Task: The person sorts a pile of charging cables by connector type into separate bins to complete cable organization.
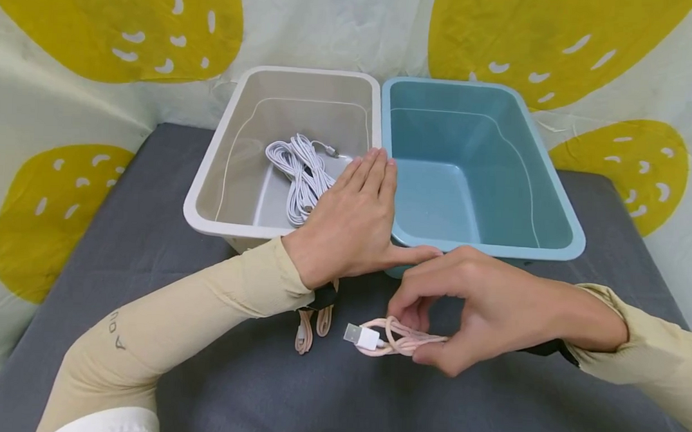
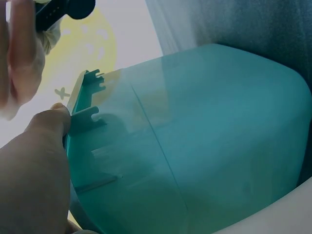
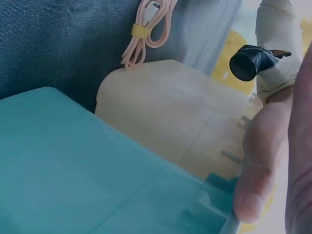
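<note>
Only head: held cable (image 1: 408, 342) | right wrist: yellow band (image 3: 141, 31) on second cable (image 3: 167, 28)

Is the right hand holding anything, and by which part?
Yes, the right hand pinches a pink cable by its coiled part, with the USB plug sticking out free.

Coiled pink cable (image 1: 413, 341) held in right hand (image 1: 487, 301), white plug (image 1: 368, 338) leftward.

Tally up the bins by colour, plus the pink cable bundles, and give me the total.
Beige bin: 1
Blue bin: 1
Pink cable bundles: 2 (the held bundle in the right hand, the other bundle on the table)
Total: 4
</note>
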Demonstrator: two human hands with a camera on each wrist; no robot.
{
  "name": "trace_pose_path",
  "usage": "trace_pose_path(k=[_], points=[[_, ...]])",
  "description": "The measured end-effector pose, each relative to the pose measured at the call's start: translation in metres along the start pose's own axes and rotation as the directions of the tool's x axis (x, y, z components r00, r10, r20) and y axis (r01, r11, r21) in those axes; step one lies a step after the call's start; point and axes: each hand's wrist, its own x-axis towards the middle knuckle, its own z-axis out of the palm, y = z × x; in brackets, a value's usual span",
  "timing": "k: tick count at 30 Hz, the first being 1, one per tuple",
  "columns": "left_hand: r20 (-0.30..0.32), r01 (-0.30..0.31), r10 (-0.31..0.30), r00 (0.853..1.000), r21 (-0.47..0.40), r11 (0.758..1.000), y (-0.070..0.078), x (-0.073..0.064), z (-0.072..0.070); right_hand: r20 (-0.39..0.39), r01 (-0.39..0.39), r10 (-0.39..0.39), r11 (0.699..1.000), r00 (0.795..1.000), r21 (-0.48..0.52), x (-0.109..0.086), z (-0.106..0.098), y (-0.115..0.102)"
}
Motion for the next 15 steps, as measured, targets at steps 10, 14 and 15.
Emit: trace_pose_path(k=[10,14,15], points=[[-0.06,-0.047,0.051,0.997,0.067,0.997,-0.002,-0.001,0.004,-0.077,0.084,-0.073,0.986,0.994,0.144,0.0,-0.017,0.005],[-0.056,-0.057,0.063,0.996,0.096,0.994,-0.002,-0.001,0.003,-0.078,0.092,-0.081,0.985,0.994,0.146,-0.002,-0.024,0.007],[-0.051,-0.063,0.068,0.996,0.105,0.993,-0.003,-0.001,0.003,-0.077,0.092,-0.082,0.985,0.994,0.144,-0.002,-0.026,0.007]])
